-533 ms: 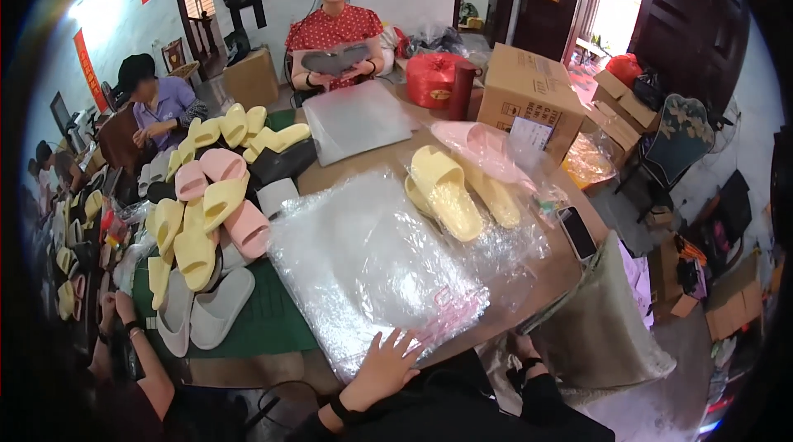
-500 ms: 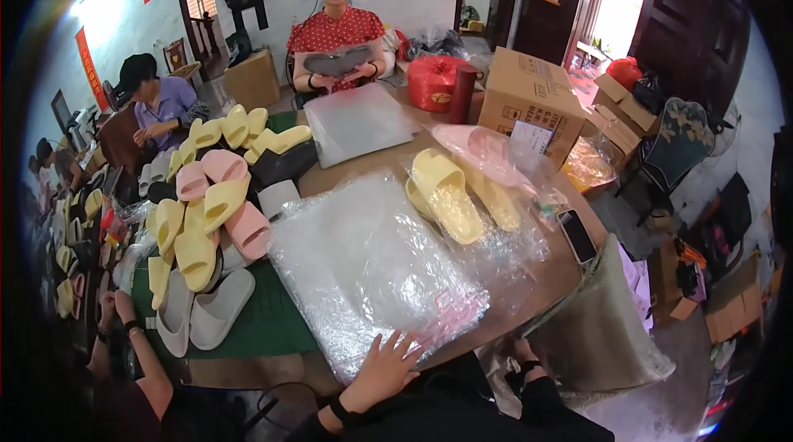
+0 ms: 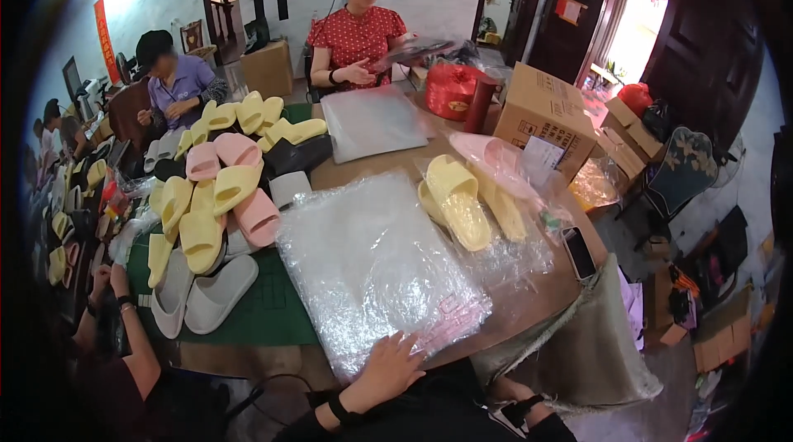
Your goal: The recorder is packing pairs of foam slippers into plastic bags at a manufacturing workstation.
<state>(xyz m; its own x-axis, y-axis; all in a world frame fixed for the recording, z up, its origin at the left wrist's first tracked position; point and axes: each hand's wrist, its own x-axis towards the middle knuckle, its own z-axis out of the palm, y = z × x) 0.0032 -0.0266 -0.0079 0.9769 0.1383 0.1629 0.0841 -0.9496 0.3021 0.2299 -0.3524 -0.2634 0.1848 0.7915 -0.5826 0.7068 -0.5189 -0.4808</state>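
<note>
Clear plastic bags (image 3: 363, 264), lying near the middle of the table (image 3: 533, 306), are best steadied lightly by the left hand (image 3: 385, 369), fingers spread; whether anything is pinched by the right hand (image 3: 510, 391) cannot be told.

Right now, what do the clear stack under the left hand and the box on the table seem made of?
Clear stack: likely thin plastic film, glossy, with crinkles and bright highlights. Box: probably cardboard, matte brown, with flat printed faces.

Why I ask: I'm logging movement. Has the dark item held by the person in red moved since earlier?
Yes, rightward: the dark item is now nearer the red bundle.
</note>
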